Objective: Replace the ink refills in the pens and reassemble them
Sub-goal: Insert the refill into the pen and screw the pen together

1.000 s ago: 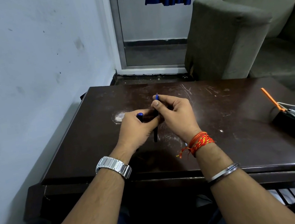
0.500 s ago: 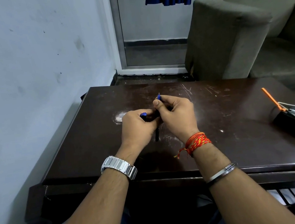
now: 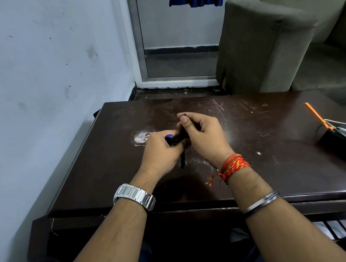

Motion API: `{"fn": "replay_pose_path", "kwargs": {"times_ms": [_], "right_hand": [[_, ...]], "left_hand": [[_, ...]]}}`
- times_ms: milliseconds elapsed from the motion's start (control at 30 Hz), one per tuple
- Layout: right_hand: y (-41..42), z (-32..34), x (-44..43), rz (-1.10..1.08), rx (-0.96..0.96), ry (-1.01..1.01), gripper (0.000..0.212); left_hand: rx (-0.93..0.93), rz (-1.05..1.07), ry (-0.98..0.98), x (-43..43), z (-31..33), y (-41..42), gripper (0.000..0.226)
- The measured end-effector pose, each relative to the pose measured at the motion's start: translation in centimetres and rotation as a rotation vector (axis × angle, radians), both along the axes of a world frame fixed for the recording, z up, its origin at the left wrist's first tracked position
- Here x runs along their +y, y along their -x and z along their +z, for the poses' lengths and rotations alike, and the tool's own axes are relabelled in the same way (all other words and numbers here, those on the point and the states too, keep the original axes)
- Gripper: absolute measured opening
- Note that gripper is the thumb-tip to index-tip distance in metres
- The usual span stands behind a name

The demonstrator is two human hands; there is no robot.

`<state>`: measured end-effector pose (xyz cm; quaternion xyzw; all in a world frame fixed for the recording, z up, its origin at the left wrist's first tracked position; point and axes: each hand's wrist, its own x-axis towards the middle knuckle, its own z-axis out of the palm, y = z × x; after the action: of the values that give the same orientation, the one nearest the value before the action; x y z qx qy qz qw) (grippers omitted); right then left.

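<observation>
Barely shifted vs 0.5 s ago. Right hand pinching pen barrel, long axis near-far over table; left hand clenched on blue-tipped piece, touching barrel's left side. Pushing in along that axis next, prob.

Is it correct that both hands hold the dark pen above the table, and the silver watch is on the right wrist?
Not quite. The head view shows the silver watch on the left wrist; both hands, left hand and right hand, do hold the dark pen above the table.
</observation>
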<state>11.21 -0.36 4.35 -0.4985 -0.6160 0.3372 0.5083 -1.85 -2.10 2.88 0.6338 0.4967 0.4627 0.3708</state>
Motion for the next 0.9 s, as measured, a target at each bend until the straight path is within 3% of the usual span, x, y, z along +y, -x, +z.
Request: {"fn": "replay_pose_path", "kwargs": {"times_ms": [333,533,600,667,800,900], "right_hand": [[0.3,0.4,-0.2,-0.178,-0.052,-0.158,0.016],[0.2,-0.3,0.1,-0.160,-0.033,-0.084,0.019],[0.1,-0.3,0.1,-0.088,0.049,-0.043,0.015],[0.1,-0.2,0.0,-0.001,0.126,-0.008,0.013],[0.5,-0.5,-0.3,0.048,-0.001,-0.013,0.010],[0.8,-0.8,-0.2,0.118,-0.029,0.081,0.011]], "left_hand": [[0.007,0.174,-0.135,-0.1,-0.5,-1.4,0.037],[0.035,0.165,-0.087,0.4,-0.6,-0.9,0.018],[0.002,0.225,-0.090,0.4,-0.5,-0.5,0.027],[-0.108,0.312,-0.060,0.5,-0.3,-0.3,0.041],[-0.697,0.143,0.189,1.2,0.1,0.0,0.012],[-0.809,0.103,0.205,1.2,0.1,0.0,0.008]]}}
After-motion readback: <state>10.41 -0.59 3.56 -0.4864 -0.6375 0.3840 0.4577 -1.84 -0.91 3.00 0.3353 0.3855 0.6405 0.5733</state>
